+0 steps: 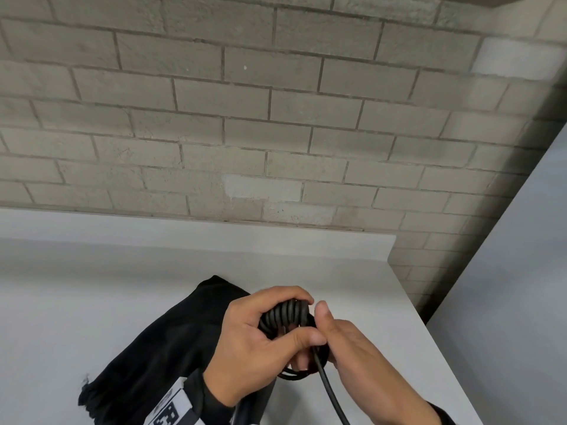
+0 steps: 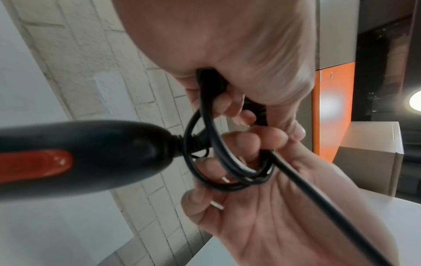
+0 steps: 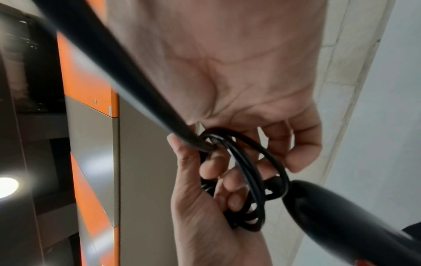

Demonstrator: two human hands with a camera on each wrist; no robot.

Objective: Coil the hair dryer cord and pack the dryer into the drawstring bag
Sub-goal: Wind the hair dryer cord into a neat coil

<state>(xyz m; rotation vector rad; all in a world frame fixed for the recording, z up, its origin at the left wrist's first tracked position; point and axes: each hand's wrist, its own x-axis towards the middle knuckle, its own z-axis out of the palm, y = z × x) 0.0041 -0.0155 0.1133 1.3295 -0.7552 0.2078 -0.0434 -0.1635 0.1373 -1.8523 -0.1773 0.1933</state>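
My left hand [image 1: 302, 320] grips a tight coil of black cord [image 1: 282, 314] above the table. My right hand [image 1: 334, 342] sits just right of it, fingers curled round the cord's loops, thumb raised. A free strand [image 1: 333, 400] runs down towards me. In the left wrist view the hair dryer's black handle [image 2: 91, 158] with its red switch [image 2: 34, 164] hangs from the loops [image 2: 230, 172]. The right wrist view shows the handle [image 3: 341, 217] at lower right. The black drawstring bag [image 1: 159, 348] lies flat on the table under my left forearm.
The white table [image 1: 92, 286] ends at a grey brick wall [image 1: 245, 118] behind and at an edge on the right. A white panel [image 1: 521, 286] stands to the right. Orange and grey cabinets [image 2: 335, 111] and a cardboard box [image 2: 373, 151] show in the wrist views.
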